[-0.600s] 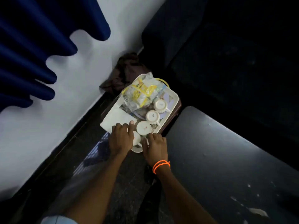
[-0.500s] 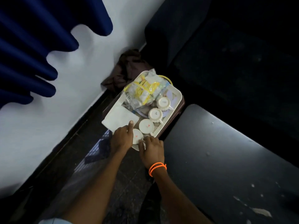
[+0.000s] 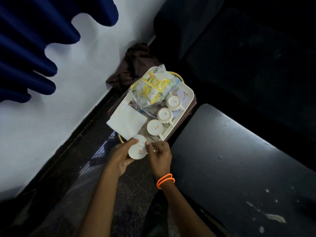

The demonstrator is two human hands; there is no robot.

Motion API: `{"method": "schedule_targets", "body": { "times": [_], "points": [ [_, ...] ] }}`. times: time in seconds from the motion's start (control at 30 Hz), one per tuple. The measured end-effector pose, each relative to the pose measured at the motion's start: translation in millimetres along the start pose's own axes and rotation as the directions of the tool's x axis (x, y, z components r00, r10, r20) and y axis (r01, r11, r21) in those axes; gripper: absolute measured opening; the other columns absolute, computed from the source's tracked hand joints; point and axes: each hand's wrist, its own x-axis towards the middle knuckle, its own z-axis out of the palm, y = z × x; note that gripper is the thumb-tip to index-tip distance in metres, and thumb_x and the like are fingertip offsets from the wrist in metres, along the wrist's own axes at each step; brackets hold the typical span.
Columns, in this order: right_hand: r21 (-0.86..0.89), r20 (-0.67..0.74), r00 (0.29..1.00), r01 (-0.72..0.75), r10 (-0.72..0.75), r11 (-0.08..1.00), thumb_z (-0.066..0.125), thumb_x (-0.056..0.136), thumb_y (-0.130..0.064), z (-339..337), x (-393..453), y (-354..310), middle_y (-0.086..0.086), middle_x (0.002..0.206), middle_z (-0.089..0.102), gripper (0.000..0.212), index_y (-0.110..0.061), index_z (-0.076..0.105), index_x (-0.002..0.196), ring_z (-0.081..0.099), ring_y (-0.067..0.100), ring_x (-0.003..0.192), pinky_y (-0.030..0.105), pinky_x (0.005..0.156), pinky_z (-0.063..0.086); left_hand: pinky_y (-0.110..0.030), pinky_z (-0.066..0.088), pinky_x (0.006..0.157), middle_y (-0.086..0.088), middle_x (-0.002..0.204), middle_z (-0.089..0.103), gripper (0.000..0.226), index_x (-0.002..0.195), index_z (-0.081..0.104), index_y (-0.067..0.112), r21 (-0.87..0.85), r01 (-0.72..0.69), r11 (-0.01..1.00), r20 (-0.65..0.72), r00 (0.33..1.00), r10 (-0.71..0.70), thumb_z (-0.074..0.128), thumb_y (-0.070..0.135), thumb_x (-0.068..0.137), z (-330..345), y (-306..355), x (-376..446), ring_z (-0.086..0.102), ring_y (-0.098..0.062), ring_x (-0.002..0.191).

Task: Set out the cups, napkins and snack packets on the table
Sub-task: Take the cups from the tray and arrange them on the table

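A white tray [image 3: 189,93] sits on a low stand beside the dark table [image 3: 239,159]. On it lie a clear bag of snack packets [image 3: 150,88], a stack of white napkins [image 3: 127,121] and three upside-down white cups [image 3: 154,127]. Both hands hold a fourth upside-down white cup [image 3: 137,150] just off the tray's near edge. My left hand [image 3: 120,157] grips it from the left with the thumb on top. My right hand [image 3: 159,154], with orange bands at the wrist, pinches its right side.
A dark brown cloth [image 3: 133,65] lies bunched against the white wall behind the tray. A blue curtain [image 3: 34,40] hangs at the upper left. A dark seat [image 3: 239,48] fills the upper right. The floor below is dark tile.
The two hands have lifted the nearest cup off the tray and drawn it toward me. The napkins, earlier partly under my left hand, now lie uncovered.
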Motion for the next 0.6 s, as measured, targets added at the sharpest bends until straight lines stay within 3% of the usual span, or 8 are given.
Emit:
{"method": "schedule_targets", "body": {
  "times": [0.1, 0.17, 0.23, 0.33, 0.4, 0.47, 0.6],
  "points": [
    [0.123, 0.066, 0.990, -0.130, 0.122, 0.984, 0.082, 0.083, -0.040, -26, 3, 6, 0.002, 0.097, 0.069, 0.019, -0.024, 0.074, 0.091, 0.069, 0.012, 0.089, 0.028, 0.079, 0.058, -0.048, 0.060, 0.097, -0.018, 0.121, 0.077, 0.048, 0.121, 0.072, 0.004, -0.162, 0.143, 0.976, 0.193, 0.975, -0.110, 0.083, 0.012, 0.075, 8, -18, -13, 0.070, -0.031, 0.118],
    [0.272, 0.148, 0.962, -0.263, 0.230, 0.926, 0.088, 0.075, -0.043, -55, 10, 13, 0.004, 0.100, 0.075, 0.042, -0.023, 0.070, 0.106, 0.074, 0.016, 0.092, 0.029, 0.078, 0.060, -0.043, 0.064, 0.091, -0.021, 0.125, 0.075, 0.056, 0.127, 0.069, 0.001, -0.179, 0.159, 0.971, 0.307, 0.947, -0.099, 0.081, 0.008, 0.073, 25, -29, -18, 0.072, -0.031, 0.118],
    [0.360, 0.255, 0.926, -0.358, 0.279, 0.861, 0.094, 0.066, -0.046, -92, 19, 22, 0.006, 0.103, 0.078, 0.061, -0.021, 0.069, 0.116, 0.075, 0.018, 0.094, 0.028, 0.078, 0.059, -0.040, 0.064, 0.089, -0.021, 0.128, 0.074, 0.056, 0.129, 0.068, -0.001, -0.120, 0.127, 0.985, 0.390, 0.918, -0.071, 0.079, 0.004, 0.075, 47, -38, -20, 0.074, -0.030, 0.115],
    [0.368, 0.345, 0.901, -0.388, 0.264, 0.845, 0.092, 0.073, -0.024, -151, 32, 39, 0.007, 0.109, 0.076, 0.052, -0.013, 0.070, 0.120, 0.071, 0.017, 0.097, 0.027, 0.082, 0.059, -0.041, 0.061, 0.097, -0.023, 0.126, 0.074, 0.049, 0.125, 0.069, -0.001, 0.059, 0.062, 0.996, 0.479, 0.874, -0.083, 0.077, -0.004, 0.077, 90, -52, -19, 0.072, -0.032, 0.115],
    [0.302, 0.357, 0.896, -0.377, 0.262, 0.876, 0.085, 0.077, -0.002, -190, 42, 51, 0.007, 0.112, 0.075, 0.051, -0.009, 0.067, 0.125, 0.069, 0.016, 0.100, 0.025, 0.084, 0.059, -0.040, 0.060, 0.098, -0.020, 0.122, 0.075, 0.052, 0.121, 0.070, 0.006, 0.169, -0.005, 0.986, 0.514, 0.854, -0.084, 0.081, -0.009, 0.072, 123, -65, -17, 0.073, -0.030, 0.113],
    [0.170, 0.344, 0.902, -0.334, 0.262, 0.927, 0.084, 0.075, 0.008, -227, 49, 61, 0.005, 0.116, 0.075, 0.063, -0.007, 0.062, 0.132, 0.071, 0.014, 0.103, 0.026, 0.087, 0.058, -0.039, 0.058, 0.098, -0.013, 0.120, 0.077, 0.065, 0.121, 0.071, 0.012, 0.294, -0.154, 0.943, 0.544, 0.838, -0.033, 0.085, -0.012, 0.063, 157, -81, -16, 0.072, -0.026, 0.112],
    [-0.136, 0.200, 0.957, -0.187, 0.212, 0.973, 0.091, 0.066, 0.005, -285, 51, 81, 0.008, 0.128, 0.068, 0.079, -0.007, 0.059, 0.137, 0.068, 0.020, 0.114, 0.029, 0.099, 0.056, -0.029, 0.060, 0.091, -0.008, 0.123, 0.075, 0.080, 0.127, 0.068, 0.012, 0.469, -0.453, 0.759, 0.617, 0.782, 0.086, 0.088, -0.017, 0.056, 220, -119, -12, 0.070, -0.022, 0.114]
  ]
}}
